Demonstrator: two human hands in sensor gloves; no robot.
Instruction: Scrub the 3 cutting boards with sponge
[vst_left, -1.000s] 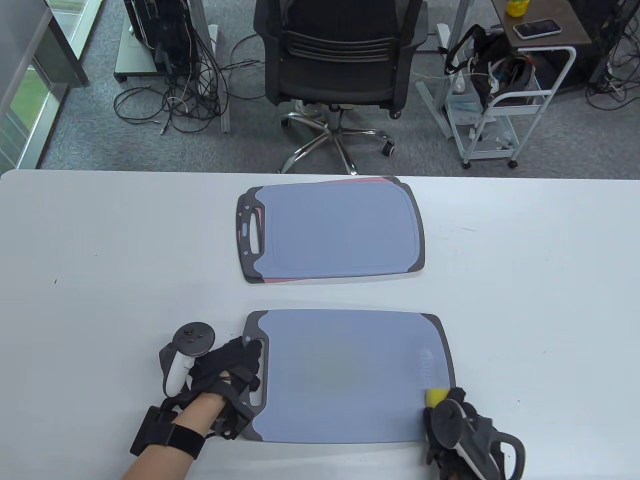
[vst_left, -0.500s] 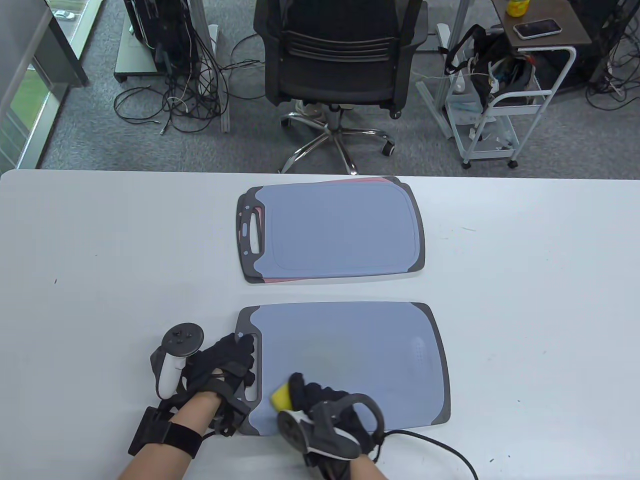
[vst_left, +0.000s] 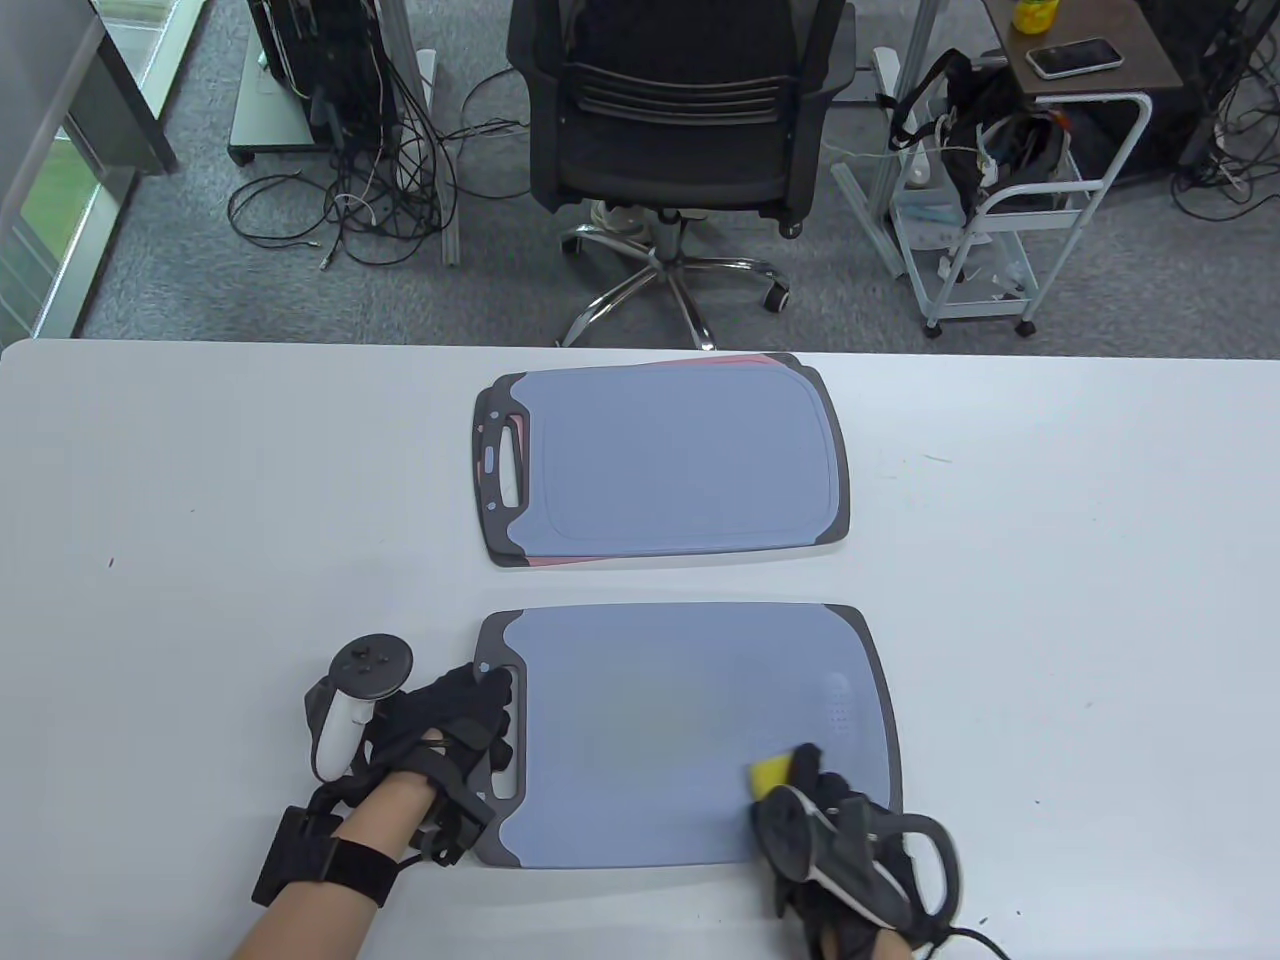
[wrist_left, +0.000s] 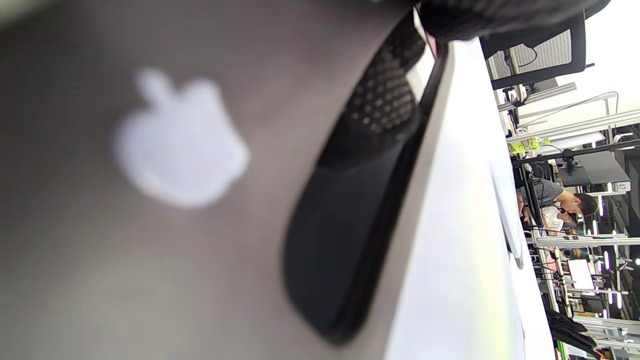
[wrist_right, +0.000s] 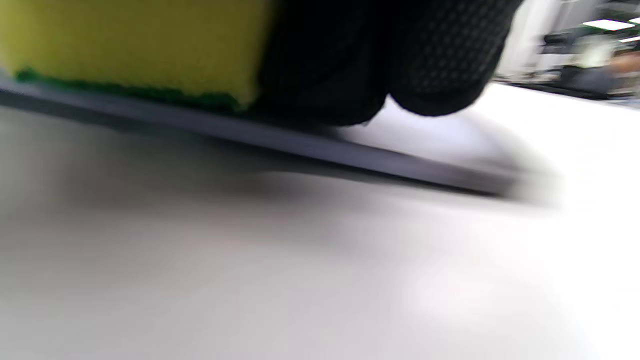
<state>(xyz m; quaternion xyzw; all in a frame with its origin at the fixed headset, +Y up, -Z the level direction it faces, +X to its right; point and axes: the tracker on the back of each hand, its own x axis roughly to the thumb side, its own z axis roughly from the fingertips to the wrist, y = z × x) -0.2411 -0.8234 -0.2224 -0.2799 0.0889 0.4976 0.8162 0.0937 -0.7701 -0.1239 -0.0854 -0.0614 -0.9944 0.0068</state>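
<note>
A blue cutting board (vst_left: 680, 720) with grey ends lies near me on the white table (vst_left: 200, 500). My left hand (vst_left: 478, 712) lies flat over its handle end (wrist_left: 150, 200), fingers (wrist_left: 385, 100) by the slot, pressing it down. My right hand (vst_left: 800, 778) grips a yellow sponge (vst_left: 771, 773) with a green underside (wrist_right: 135, 45) and holds it on the board's near right part, its fingers (wrist_right: 440, 60) behind the sponge. Farther back, a second blue board (vst_left: 670, 460) lies on top of a pink board (vst_left: 735, 361), of which only slivers show.
An office chair (vst_left: 680, 110) stands beyond the table's far edge, with a white cart (vst_left: 1010, 220) to its right and cables on the floor at the left. The stacked boards lie about a hand's width behind the near board.
The right hand swept the sponge from the board's near right corner to its near left, then back toward the right. The near board shifted slightly left and away. The left hand stayed on the handle.
</note>
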